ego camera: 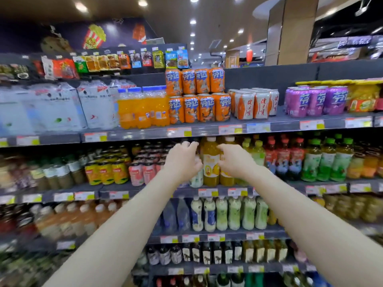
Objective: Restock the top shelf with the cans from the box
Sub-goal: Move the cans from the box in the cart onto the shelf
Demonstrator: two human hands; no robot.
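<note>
Supermarket shelving fills the view, sharp in the middle and smeared with blur toward both side edges and the lower left corner. On the top shelf (pixel 207 132) the orange cans (pixel 199 96) stand in two stacked tiers near the middle of its front edge, just beside a block of orange soda bottles (pixel 143 110) on their left. To their right sit white-and-orange cans (pixel 255 104). Apart from those, purple cans (pixel 315 100) stand toward the shelf's right end, where yellow packs are cut off by the frame. Snack packets (pixel 124 63) hang above the shelf's left half; their print is unreadable.

Both bare forearms reach up from the bottom edge and cover parts of the lower shelves. The left hand (pixel 182 162) and right hand (pixel 236 162) hover close together before the second shelf, below the orange cans, fingers loosely curled and holding nothing. A yellow juice bottle (pixel 211 162) shows in the gap between them. The right fingertips seem to be near it, but contact cannot be judged.
</note>
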